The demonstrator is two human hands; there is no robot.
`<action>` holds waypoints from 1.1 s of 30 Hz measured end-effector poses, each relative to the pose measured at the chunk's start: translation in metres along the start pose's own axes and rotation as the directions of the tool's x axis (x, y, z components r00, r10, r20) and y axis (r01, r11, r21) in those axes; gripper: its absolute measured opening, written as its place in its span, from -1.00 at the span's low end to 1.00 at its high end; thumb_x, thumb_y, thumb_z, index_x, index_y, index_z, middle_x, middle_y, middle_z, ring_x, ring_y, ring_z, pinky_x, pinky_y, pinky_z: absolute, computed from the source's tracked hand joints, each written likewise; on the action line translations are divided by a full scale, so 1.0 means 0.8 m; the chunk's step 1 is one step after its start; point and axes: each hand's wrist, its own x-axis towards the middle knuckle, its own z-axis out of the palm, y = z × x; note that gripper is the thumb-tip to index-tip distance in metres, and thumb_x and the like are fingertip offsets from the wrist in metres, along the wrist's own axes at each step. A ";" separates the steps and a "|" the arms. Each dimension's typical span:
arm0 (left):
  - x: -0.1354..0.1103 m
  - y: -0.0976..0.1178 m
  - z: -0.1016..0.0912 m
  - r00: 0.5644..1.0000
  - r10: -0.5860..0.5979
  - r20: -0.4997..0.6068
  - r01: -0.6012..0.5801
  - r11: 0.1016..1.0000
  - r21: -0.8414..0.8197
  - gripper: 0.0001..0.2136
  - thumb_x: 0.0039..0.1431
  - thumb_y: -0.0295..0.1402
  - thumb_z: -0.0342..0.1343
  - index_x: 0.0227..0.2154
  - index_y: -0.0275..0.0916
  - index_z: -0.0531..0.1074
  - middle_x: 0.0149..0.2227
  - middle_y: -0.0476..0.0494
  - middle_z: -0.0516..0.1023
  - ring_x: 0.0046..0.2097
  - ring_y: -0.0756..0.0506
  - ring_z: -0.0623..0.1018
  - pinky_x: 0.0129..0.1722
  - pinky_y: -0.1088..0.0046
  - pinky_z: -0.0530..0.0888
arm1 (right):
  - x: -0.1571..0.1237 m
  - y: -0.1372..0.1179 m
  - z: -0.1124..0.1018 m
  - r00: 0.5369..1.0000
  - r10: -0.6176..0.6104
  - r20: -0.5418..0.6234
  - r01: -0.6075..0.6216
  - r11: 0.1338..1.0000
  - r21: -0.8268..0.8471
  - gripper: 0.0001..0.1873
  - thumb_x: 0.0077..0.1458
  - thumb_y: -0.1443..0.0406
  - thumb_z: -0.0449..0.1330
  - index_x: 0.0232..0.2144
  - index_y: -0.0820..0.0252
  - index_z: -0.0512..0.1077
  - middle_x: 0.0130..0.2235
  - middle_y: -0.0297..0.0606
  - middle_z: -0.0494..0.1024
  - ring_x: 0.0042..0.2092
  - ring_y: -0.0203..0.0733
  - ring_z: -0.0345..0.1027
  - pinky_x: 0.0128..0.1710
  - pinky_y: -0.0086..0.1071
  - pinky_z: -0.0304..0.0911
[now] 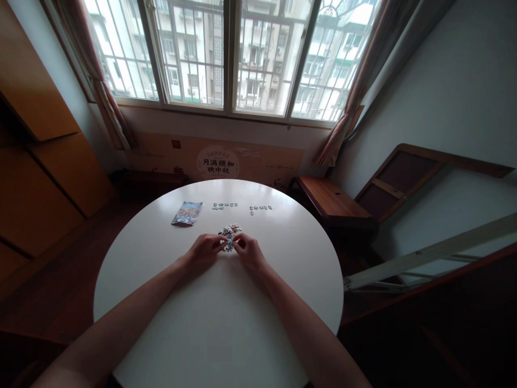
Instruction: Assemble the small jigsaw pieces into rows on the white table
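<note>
A small heap of jigsaw pieces [230, 230] lies near the middle of the round white table [169, 302]. My left hand [205, 250] and my right hand [248, 252] meet at the heap's near edge, fingers curled and pinched on small puzzle pieces [228, 245] held between them. Two short rows of joined pieces lie further back: one row [225, 206] to the left, the other row [260, 208] to the right. A small printed picture packet [187, 213] rests flat at the back left.
A wooden bench [333, 199] stands right of the table under a barred window [230, 54]. Orange cabinets [44, 178] line the left wall. A folded frame [412, 172] leans on the right wall. A printed cardboard panel [218, 160] stands below the window.
</note>
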 end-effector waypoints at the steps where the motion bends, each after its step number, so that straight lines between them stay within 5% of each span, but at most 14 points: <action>1: 0.000 0.000 0.000 1.000 -0.001 0.004 0.001 1.000 0.000 -0.77 0.15 -0.28 0.06 -0.31 -0.29 0.56 -0.61 0.01 0.43 -0.57 0.10 0.32 -0.50 0.63 0.23 | 0.000 0.000 0.000 1.000 -0.001 -0.001 0.001 1.000 -0.004 -0.84 0.03 0.26 0.11 -0.39 0.21 0.45 -0.58 -0.41 0.37 -0.54 -0.35 0.19 -0.48 -0.50 0.09; 33: 0.000 0.005 -0.003 1.000 -0.006 0.030 0.006 1.000 0.005 -0.80 0.15 -0.31 0.07 -0.32 -0.29 0.55 -0.63 0.03 0.41 -0.58 0.10 0.30 -0.51 0.64 0.21 | 0.000 0.001 0.000 1.000 -0.009 0.003 0.009 1.000 -0.017 -0.85 0.03 0.27 0.11 -0.40 0.21 0.45 -0.59 -0.42 0.35 -0.54 -0.36 0.17 -0.48 -0.51 0.06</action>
